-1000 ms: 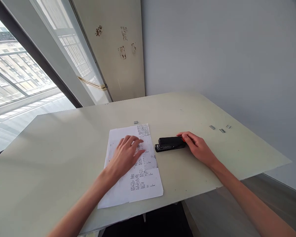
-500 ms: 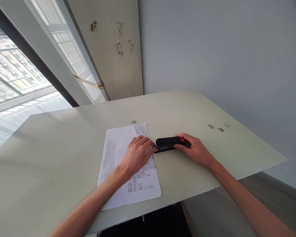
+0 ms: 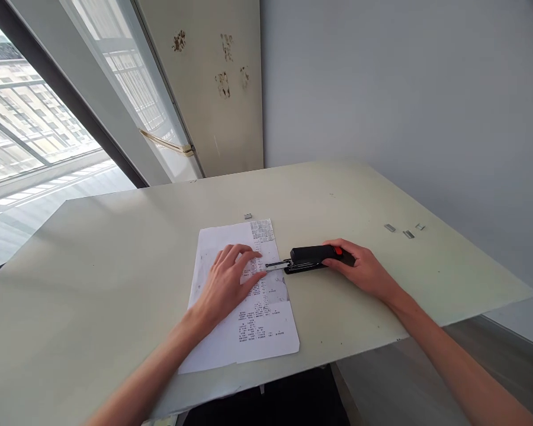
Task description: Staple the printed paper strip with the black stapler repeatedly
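Black stapler (image 3: pixel 313 258) is in the closed grip of the right hand (image 3: pixel 365 272); the left hand (image 3: pixel 225 285) lies flat and open on the paper (image 3: pixel 253 343).

Print on paper (image 3: pixel 257 319) too small to read, stapler (image 3: pixel 311 255) rear under right hand (image 3: pixel 366 273) (end unseen), forearms (image 3: pixel 462 367) cropped.

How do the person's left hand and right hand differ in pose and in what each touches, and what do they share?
The left hand lies flat with fingers spread; the right hand curls closed. The left hand presses on the printed paper; the right hand grips the rear end of the black stapler. Both are bare and low over the pale table.
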A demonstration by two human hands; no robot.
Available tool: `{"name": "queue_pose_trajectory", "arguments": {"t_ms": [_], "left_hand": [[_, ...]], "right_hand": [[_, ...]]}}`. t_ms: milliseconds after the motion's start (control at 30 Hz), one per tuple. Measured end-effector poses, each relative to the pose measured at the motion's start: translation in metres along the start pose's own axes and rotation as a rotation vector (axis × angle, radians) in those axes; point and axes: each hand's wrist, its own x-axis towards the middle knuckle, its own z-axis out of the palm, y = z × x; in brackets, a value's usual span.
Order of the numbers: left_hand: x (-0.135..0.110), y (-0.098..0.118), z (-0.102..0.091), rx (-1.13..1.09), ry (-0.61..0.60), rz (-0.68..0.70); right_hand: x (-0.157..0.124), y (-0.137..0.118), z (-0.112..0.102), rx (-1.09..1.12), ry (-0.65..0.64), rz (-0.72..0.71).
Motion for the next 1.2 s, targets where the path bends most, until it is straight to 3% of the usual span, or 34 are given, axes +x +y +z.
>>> {"name": "queue_pose_trajectory", "arguments": {"t_ms": [133,267,467,633,833,1200], "left_hand": [[0.001,-0.015,-0.004,0.032,-0.005,-0.125],[0.006,-0.024,-0.002,0.04,-0.049,-0.138],[0.006,-0.003,-0.011,-0.111,-0.051,-0.124],[0.012,0.024,-0.014,-0.148,-0.055,0.011],[0.021,0.031,-0.008,0.018,-0.072,0.194],[0.022,0.029,-0.007,0.088,-0.068,0.2]], "right_hand": [[-0.001,0.0,0.001,-0.009,0.01,0.003],[-0.001,-0.001,0.001,-0.021,0.022,0.014],[-0.001,0.001,0.001,-0.031,0.025,0.003],[-0.001,0.001,0.0,-0.04,0.028,0.002],[0.0,0.0,-0.002,-0.026,0.018,-0.025],[0.001,0.001,-0.002,-0.019,0.02,-0.041]]}}
